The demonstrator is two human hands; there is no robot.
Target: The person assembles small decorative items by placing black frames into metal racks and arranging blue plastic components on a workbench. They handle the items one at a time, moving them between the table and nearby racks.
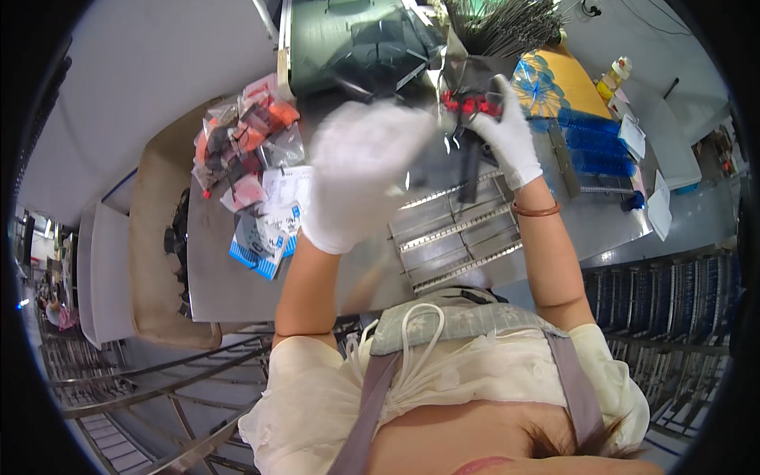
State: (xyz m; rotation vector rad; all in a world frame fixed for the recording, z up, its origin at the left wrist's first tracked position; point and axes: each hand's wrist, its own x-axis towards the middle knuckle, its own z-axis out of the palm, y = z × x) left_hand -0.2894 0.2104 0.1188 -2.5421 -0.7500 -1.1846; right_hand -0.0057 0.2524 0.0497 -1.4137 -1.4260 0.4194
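Nearest to me, the front edge of the grey bench (222, 293) runs just ahead of my body, with bare surface between my forearms. On it lie ribbed metal rails (455, 233) side by side, below my raised hands. My left hand (360, 174), in a white glove, is lifted above the bench and blurred by motion; its fingers look spread, and I cannot tell whether it grips anything. My right hand (507, 134), also gloved, with a brown bangle (536, 210) at the wrist, is closed on a clear plastic bag (463, 75) held above the rails. The bag is crinkled and glossy, with red pieces (467, 103) and a dark strip showing at its lower part. To the left, a heap of small packets (241, 138) with orange and red contents and blue-and-white cards (265, 241) crowds the bench near its left edge. Farther right stand blue ribbed parts (594, 142); beyond, a bundle of thin metal rods (503, 28).
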